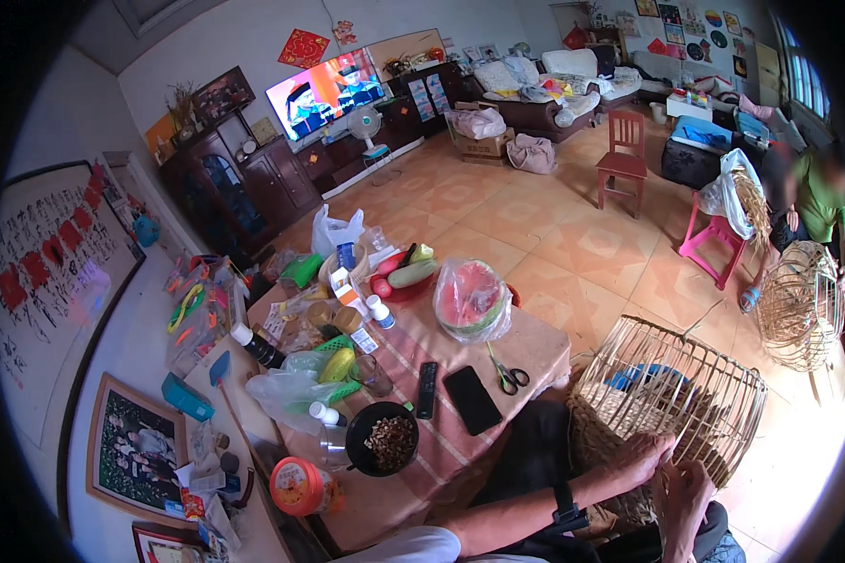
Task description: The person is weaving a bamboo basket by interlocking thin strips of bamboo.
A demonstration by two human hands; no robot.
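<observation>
Woven bamboo basket [667, 394] on lap, both hands' grip closed on its rim, cluttered table [535, 342] beside, tiled floor [535, 235].

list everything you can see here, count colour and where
woven basket frame: one, tan, on the person's lap
second basket frame: one, tan, far right
table: one, striped cloth, centre
scissors: one, green handles, table
phone: one, black, table
remote: one, black, table
bowl of nuts: one, black, table's near end
wrapped watermelon: one, red, table
wooden chair: one, red-brown, floor
pink stool: one, right
left hand: on the frame's lower edge
right hand: beside it, on the frame
</observation>
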